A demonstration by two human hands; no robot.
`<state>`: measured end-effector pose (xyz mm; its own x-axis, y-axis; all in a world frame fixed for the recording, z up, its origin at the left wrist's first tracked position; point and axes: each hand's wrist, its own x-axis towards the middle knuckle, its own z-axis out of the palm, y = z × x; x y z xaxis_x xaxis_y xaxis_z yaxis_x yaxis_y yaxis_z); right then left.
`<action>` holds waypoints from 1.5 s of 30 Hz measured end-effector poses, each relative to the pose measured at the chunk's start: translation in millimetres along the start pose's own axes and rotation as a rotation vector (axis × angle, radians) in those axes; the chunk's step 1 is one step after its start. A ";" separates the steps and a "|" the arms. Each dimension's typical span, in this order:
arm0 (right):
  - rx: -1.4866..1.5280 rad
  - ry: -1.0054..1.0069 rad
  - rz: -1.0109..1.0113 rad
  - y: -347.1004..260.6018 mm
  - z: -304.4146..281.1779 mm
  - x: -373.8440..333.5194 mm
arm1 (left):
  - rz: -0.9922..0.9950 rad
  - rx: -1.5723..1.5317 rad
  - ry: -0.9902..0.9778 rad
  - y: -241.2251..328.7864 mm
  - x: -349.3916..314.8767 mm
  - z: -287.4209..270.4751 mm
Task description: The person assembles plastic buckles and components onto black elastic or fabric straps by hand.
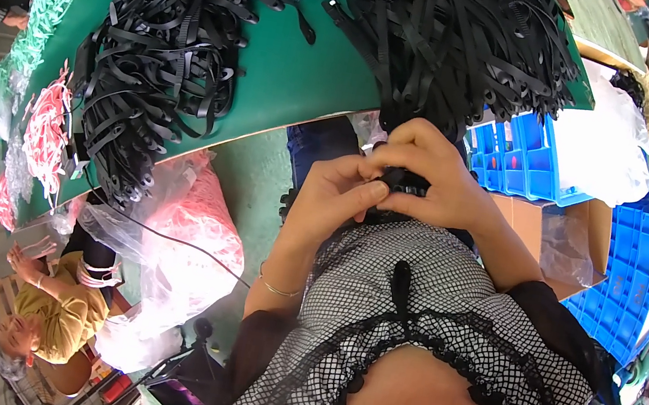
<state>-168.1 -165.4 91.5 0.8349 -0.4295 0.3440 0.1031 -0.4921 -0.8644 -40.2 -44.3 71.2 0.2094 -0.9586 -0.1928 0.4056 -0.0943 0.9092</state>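
Close in front of my body, at the table's near edge, my two hands meet. My left hand (332,197) is closed, thumb and fingers pinching a black strap (407,184). Curled round the same strap from the other side is my right hand (440,181), also closed. Most of the held piece is hidden by my fingers. Just beyond my hands, a heap of black straps (454,44) spills over the table edge. Another heap of black straps with looped ends (166,47) lies on the left part of the green table (301,83).
Left of me stand clear bags of pink straps (197,220); bundles of pink (49,126) and green straps (52,11) lie at the table's left. A person in a yellow top (66,309) handles pale straps. Right: blue crates (626,274), a cardboard box (594,235). A thin cable (172,239) hangs there.
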 end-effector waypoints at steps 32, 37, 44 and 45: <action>-0.112 -0.181 0.382 -3.3 -56.7 -44.1 | -0.209 0.347 -0.280 11.2 -25.1 -46.7; -0.551 -0.441 0.185 52.5 -30.6 -96.5 | -0.007 1.118 -0.234 -68.6 -62.4 -97.2; -0.097 -0.547 0.378 12.8 -38.4 -34.2 | 0.126 1.080 0.058 -16.5 -37.4 -83.0; -0.117 -0.521 0.312 9.5 -36.6 -23.2 | 0.237 1.108 0.138 -6.4 -22.7 -82.4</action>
<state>-206.3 -187.8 88.7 0.9735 -0.1547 -0.1681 -0.2237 -0.4955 -0.8393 25.8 0.2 39.3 0.2996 -0.9527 0.0503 -0.6512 -0.1657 0.7406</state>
